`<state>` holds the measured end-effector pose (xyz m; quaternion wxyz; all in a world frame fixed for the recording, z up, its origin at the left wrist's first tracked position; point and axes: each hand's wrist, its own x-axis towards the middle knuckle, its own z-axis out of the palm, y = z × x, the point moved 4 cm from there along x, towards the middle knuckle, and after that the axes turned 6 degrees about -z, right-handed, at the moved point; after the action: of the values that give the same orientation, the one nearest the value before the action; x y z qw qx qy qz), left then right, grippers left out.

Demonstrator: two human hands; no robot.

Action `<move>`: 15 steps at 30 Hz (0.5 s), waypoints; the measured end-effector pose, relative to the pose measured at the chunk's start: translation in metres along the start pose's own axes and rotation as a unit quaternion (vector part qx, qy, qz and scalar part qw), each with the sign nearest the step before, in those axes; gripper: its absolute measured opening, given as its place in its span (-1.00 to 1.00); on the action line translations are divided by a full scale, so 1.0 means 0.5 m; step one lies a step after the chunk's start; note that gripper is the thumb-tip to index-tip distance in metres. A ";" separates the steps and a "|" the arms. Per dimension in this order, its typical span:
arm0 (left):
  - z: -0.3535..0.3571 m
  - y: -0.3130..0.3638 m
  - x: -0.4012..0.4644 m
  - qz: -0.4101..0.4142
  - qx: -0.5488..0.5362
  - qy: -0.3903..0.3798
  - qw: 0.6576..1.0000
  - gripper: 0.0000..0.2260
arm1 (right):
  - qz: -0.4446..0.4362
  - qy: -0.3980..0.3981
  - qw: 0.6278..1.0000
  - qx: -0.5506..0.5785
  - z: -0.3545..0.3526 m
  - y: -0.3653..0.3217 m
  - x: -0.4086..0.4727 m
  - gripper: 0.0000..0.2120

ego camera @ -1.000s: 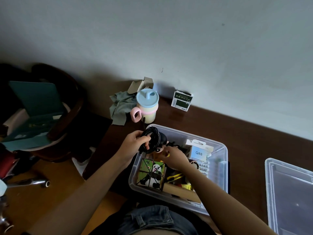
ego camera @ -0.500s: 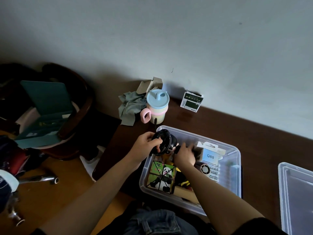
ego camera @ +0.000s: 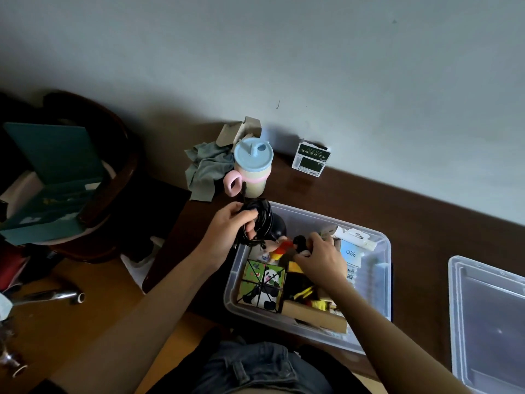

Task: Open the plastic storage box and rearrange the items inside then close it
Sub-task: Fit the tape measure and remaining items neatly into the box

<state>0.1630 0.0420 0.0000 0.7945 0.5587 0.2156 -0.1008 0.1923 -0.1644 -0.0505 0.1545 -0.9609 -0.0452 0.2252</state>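
The clear plastic storage box (ego camera: 377,282) stands open on the dark wooden desk, close to my body. Its lid (ego camera: 488,317) lies flat at the right. My left hand (ego camera: 227,226) grips a coil of black cable (ego camera: 262,220) above the box's far left corner. My right hand (ego camera: 319,258) reaches down into the box, its fingers curled among small toys, touching a red and yellow figure (ego camera: 279,250). A panda-print box (ego camera: 262,284), a white Q88 package (ego camera: 350,253) and a cardboard piece (ego camera: 315,317) lie inside. What the right fingers hold is hidden.
A blue-lidded cup with a pink handle (ego camera: 252,169), a grey cloth (ego camera: 207,169) and a small green and white box (ego camera: 311,162) stand behind the storage box by the wall. A dark chair with a teal folder (ego camera: 54,172) is at the left, beyond the desk's edge.
My left hand has kept the cable coil at the box's far left corner. My right hand has shifted slightly right inside the box, uncovering the red and yellow figure.
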 end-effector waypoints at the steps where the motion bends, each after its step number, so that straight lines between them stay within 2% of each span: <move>1: 0.000 -0.001 0.001 -0.001 -0.008 0.003 1.000 -0.78 | -0.011 -0.005 1.000 0.014 -0.008 0.005 -0.012 -0.83; 5: 0.006 -0.010 0.001 0.001 0.016 0.018 1.000 -0.80 | -0.065 -0.083 0.981 0.160 -0.020 0.003 -0.053 -0.86; 6: 0.011 -0.013 0.001 0.005 0.036 0.017 0.999 -0.81 | -0.080 -0.103 0.977 0.168 -0.024 0.005 -0.065 -0.85; 8: 0.023 -0.016 0.002 0.016 0.075 0.015 0.997 -0.81 | -0.098 -0.118 0.979 0.133 -0.038 0.021 -0.084 -0.89; 11: 0.033 -0.020 0.007 0.026 0.111 0.024 0.993 -0.78 | -0.090 -0.153 0.983 0.043 -0.067 0.070 -0.107 -0.83; 15: 0.041 -0.025 0.011 0.016 0.139 0.017 0.990 -0.76 | -0.083 -0.214 0.971 -0.071 -0.079 0.097 -0.126 -0.81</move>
<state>0.1673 0.0191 -0.0072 0.7070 0.6685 0.2042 -0.1074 0.1545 -0.2311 -0.0057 0.0909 -0.8918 -0.1728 0.4081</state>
